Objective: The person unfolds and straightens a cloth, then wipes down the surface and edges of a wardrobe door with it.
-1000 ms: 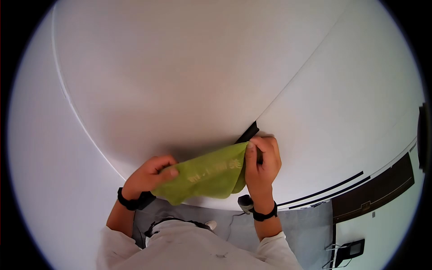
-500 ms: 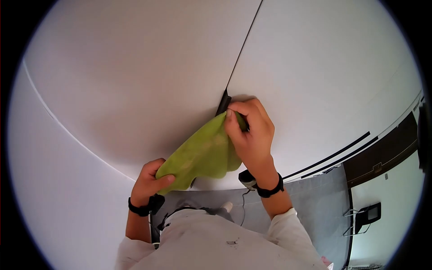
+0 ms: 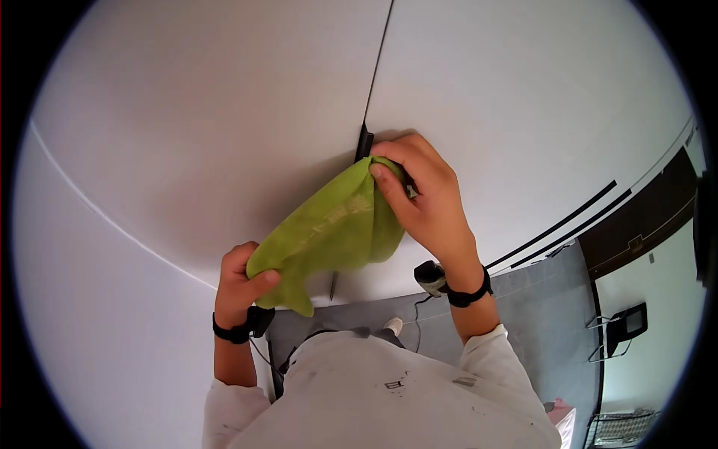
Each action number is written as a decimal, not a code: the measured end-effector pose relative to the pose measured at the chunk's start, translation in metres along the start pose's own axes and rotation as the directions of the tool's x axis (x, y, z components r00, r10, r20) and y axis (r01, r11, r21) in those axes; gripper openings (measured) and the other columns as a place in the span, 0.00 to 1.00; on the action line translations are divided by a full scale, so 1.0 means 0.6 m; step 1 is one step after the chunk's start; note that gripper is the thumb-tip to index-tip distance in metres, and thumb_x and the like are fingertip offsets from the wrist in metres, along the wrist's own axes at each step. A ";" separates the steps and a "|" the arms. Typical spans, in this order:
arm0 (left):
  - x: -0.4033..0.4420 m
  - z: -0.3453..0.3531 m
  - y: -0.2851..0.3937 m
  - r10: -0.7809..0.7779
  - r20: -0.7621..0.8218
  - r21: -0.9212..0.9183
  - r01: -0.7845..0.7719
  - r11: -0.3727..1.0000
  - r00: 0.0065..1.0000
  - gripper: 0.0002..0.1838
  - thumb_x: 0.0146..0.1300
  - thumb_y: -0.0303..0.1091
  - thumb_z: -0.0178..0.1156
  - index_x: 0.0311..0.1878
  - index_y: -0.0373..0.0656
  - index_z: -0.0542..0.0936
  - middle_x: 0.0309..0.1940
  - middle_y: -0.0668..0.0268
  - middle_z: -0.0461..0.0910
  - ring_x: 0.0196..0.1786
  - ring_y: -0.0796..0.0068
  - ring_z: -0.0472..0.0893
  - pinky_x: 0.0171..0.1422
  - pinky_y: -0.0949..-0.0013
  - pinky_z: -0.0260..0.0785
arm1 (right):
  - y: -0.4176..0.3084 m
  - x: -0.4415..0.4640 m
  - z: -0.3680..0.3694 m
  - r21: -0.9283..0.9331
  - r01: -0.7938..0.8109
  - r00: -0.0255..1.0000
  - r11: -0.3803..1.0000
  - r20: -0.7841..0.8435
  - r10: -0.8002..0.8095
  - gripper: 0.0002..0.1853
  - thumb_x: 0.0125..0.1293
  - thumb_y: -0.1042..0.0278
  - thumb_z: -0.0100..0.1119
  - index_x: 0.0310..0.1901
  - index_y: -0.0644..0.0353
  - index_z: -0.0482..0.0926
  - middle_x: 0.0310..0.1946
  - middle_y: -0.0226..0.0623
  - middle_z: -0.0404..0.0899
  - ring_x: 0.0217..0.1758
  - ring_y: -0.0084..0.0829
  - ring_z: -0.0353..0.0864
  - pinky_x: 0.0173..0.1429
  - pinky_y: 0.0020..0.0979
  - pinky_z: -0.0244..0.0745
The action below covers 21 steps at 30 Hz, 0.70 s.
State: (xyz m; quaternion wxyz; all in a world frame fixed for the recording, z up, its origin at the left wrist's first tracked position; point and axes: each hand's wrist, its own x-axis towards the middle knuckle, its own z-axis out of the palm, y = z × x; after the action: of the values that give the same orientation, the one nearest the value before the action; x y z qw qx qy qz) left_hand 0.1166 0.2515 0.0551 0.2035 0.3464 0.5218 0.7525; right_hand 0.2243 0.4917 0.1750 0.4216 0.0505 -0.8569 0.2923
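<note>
A green cloth (image 3: 325, 224) with faint pale lettering is stretched between my two hands. My left hand (image 3: 241, 278) pinches its lower left end, thumb on top. The upper right corner is gripped by my right hand (image 3: 432, 193), thumb and fingers closed on it. That corner lies against a black handle (image 3: 364, 141) on a white upright panel (image 3: 224, 112); the cloth covers the handle's lower part. A thin dark seam (image 3: 379, 63) runs up the panel from the handle. Both my wrists wear black straps with small devices.
Grey floor (image 3: 516, 322) shows below the panel, with a shoe (image 3: 394, 325) on it. To the right are dark strips (image 3: 553, 224) along the panel, a brown door (image 3: 636, 224), a black chair (image 3: 627, 329) and a wire basket (image 3: 624, 428).
The view has shifted, so the handle sits higher and further left. Both hands still hold the cloth, whose raised corner remains at the handle; its loose lower edge hangs differently.
</note>
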 end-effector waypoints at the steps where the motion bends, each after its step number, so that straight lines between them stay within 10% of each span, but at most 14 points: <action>1: 0.002 0.001 0.006 0.003 0.014 0.008 -0.004 1.000 1.000 0.11 0.57 0.32 0.67 0.31 0.37 0.75 0.26 0.72 0.75 0.29 0.84 0.72 0.32 0.76 0.64 | 0.004 -0.002 -0.004 0.002 0.020 1.000 1.000 0.017 -0.020 0.06 0.63 0.77 0.60 0.42 0.62 0.77 0.36 0.38 0.75 0.33 0.36 0.76 0.37 0.30 0.72; 21: 0.047 0.023 0.054 0.245 0.433 0.076 -0.306 0.949 0.867 0.09 0.48 0.27 0.68 0.32 0.35 0.81 0.23 0.61 0.79 0.21 0.70 0.74 0.30 0.70 0.63 | -0.014 0.018 -0.024 -0.340 0.092 0.989 0.936 -0.078 -0.126 0.06 0.58 0.69 0.66 0.34 0.55 0.78 0.29 0.32 0.75 0.24 0.36 0.76 0.26 0.33 0.71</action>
State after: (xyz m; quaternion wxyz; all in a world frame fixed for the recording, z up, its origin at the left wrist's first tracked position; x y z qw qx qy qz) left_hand 0.1092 0.2671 0.0966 0.1755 0.5840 0.4634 0.6430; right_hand 0.2303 0.4942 0.1936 0.4816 0.0111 -0.8680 0.1205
